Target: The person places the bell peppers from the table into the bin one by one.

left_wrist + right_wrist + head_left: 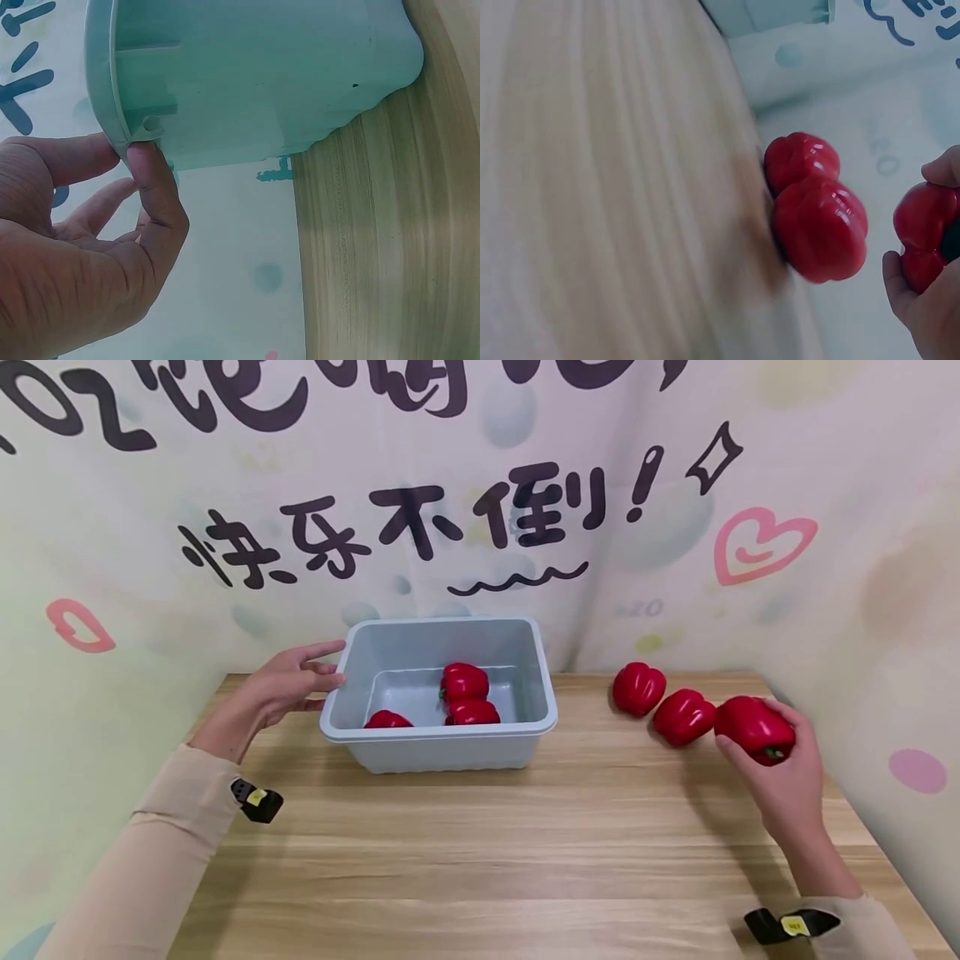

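My left hand (288, 687) pinches the left rim of a light blue plastic bin (442, 753); the left wrist view has thumb and a finger on the edge of the bin (262, 82). Inside lie three red bell peppers, one (465, 680) against another (474, 713) and a third (387, 720) partly hidden by the front wall. At the right, my right hand (798, 785) grips a red bell pepper (750, 727) above the table, its green stem facing me. Two more bell peppers, one farther back (639, 688) and one nearer (682, 718), sit side by side left of that hand.
A wood-grain table (450, 852) carries the bin near its back edge. Behind it hangs a pale cloth (600, 602) with dark lettering and pink hearts. Each sleeve bears a black wrist device, one left (258, 802) and one right (791, 927).
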Tool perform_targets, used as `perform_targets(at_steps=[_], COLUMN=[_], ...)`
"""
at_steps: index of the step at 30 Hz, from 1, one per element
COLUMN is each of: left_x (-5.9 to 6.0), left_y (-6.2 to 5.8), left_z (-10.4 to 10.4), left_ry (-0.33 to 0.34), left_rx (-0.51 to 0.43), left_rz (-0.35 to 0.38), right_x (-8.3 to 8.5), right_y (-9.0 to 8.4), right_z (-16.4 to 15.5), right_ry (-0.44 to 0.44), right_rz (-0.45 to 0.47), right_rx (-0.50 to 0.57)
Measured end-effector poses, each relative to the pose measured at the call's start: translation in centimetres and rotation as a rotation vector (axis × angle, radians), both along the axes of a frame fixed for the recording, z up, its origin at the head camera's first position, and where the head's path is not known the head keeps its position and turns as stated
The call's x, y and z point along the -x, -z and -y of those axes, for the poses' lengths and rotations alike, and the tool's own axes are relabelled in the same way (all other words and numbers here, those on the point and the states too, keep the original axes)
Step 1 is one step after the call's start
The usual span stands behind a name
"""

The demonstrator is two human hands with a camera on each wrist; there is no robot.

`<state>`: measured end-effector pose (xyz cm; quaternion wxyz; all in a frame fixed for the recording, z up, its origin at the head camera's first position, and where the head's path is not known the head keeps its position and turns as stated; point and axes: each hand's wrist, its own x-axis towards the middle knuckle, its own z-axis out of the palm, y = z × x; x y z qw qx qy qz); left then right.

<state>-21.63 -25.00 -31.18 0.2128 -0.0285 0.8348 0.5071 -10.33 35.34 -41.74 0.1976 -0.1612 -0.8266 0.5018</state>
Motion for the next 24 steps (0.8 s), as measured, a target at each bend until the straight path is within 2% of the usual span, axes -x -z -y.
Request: perform_targets(at_steps=[6,16,24], left_x=[0.0,0.0,-0.2], left_y=[0.1,0.1,0.0], left_z=[0.1,0.1,0.1], left_ry=[0.001,0.006,0.008], left_rx=[-0.015,-0.023,-0.019], left_rz=[0.007,0.007,0.002], right_x=[0.5,1.0,2.0], right_y=[-1.3,-2.2,-3.1], right_z=[1.1,2.6,4.6], right_ry=[-0.064,-0.178,-0.214], right_rz=[-0.024,-0.083,-0.078], right_rx=[0.004,-0.053,0.017])
